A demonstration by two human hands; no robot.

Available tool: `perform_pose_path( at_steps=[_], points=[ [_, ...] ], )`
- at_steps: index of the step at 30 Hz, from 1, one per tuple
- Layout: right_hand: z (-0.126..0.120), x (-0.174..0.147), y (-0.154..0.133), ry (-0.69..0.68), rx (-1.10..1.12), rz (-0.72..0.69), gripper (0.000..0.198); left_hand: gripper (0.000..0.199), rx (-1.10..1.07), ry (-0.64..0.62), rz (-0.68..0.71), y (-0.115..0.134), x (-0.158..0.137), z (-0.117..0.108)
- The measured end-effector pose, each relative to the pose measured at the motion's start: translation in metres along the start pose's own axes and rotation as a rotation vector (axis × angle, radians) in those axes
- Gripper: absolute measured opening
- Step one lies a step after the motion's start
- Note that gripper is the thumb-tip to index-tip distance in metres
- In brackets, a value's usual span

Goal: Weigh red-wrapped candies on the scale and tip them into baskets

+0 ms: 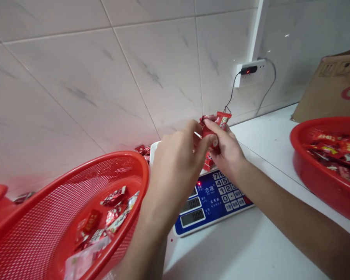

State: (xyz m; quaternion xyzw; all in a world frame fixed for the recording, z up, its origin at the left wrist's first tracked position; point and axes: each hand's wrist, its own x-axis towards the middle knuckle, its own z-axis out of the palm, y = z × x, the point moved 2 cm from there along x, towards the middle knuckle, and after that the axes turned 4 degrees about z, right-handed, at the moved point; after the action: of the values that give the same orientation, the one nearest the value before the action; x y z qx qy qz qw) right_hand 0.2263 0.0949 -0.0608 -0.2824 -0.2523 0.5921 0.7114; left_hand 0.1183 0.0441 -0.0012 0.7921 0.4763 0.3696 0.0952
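Observation:
Above the digital scale [210,198], my two hands meet around several small red wrapped candies [223,119]. My right hand [229,149] is closed around the bunch, its thumb laid over the wrappers. From the left, my left hand [177,163] curls in, thumb and fingers pressed on a red packet in the same bunch. Its back hides most of the weighing plate. Below the hands, another red packet [209,162] shows near the plate, partly covered. The scale has a blue panel with number keys and lit displays.
A red mesh basket [146,171] with several wrapped candies stands at the left, close to my left forearm. Another red basket [309,163] of packets is at the right. Loose red packets [142,151] lie by the wall. A cardboard box [326,85] and a wall socket [242,79] with cables are behind.

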Motion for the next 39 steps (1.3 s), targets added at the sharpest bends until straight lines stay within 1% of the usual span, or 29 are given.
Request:
perform_pose_path(
  at_steps=[4,7,10,11,13,15,17,19,20,22,25,27,30,33,35,39],
  points=[
    [-0.002,0.005,-0.004,0.013,0.058,-0.007,0.031,0.012,-0.074,0.059,0.062,0.005,-0.001,0.002],
    [-0.01,0.019,-0.015,0.042,0.079,-0.024,0.03,0.011,-0.096,0.142,0.095,0.009,-0.004,-0.008],
    [-0.019,0.032,-0.029,0.089,0.093,-0.057,0.033,0.007,0.022,0.293,0.048,-0.002,-0.001,-0.02],
    [-0.021,0.035,-0.034,0.079,0.098,-0.068,0.035,0.007,0.095,0.311,0.009,-0.01,0.002,-0.022],
    [-0.021,0.038,-0.042,0.038,0.098,-0.082,0.038,0.009,0.242,0.261,-0.078,-0.027,0.008,-0.021],
    [-0.019,0.036,-0.046,-0.011,0.07,-0.076,0.039,0.013,0.353,0.142,-0.155,-0.043,0.014,-0.016],
    [-0.015,0.031,-0.046,-0.047,0.024,-0.047,0.036,0.011,0.381,0.033,-0.179,-0.05,0.016,-0.01],
    [-0.011,0.026,-0.043,-0.077,-0.024,-0.009,0.033,0.008,0.295,-0.011,-0.138,-0.047,0.014,-0.009],
    [-0.008,0.024,-0.04,-0.096,-0.047,0.005,0.031,0.007,0.222,-0.001,-0.096,-0.042,0.012,-0.01],
    [-0.004,0.019,-0.035,-0.143,-0.098,0.014,0.028,0.011,0.085,0.061,-0.007,-0.03,0.008,-0.013],
    [0.002,0.008,-0.029,-0.201,-0.171,0.013,0.025,0.016,-0.007,0.115,0.08,-0.015,0.003,-0.016],
    [0.006,0.0,-0.027,-0.219,-0.207,0.019,0.025,0.017,-0.032,0.106,0.094,-0.011,0.002,-0.015],
    [0.01,-0.01,-0.027,-0.239,-0.24,0.027,0.025,0.017,-0.06,0.116,0.098,-0.012,0.003,-0.01],
    [0.011,-0.014,-0.028,-0.266,-0.242,0.016,0.023,0.019,-0.096,0.208,0.123,-0.017,0.005,-0.008],
    [0.011,-0.013,-0.028,-0.299,-0.224,0.009,0.021,0.021,-0.132,0.249,0.106,-0.02,0.005,-0.007],
    [0.01,-0.008,-0.021,-0.362,-0.147,0.06,0.018,0.028,-0.218,0.213,0.072,-0.025,0.008,-0.003]
  ],
)
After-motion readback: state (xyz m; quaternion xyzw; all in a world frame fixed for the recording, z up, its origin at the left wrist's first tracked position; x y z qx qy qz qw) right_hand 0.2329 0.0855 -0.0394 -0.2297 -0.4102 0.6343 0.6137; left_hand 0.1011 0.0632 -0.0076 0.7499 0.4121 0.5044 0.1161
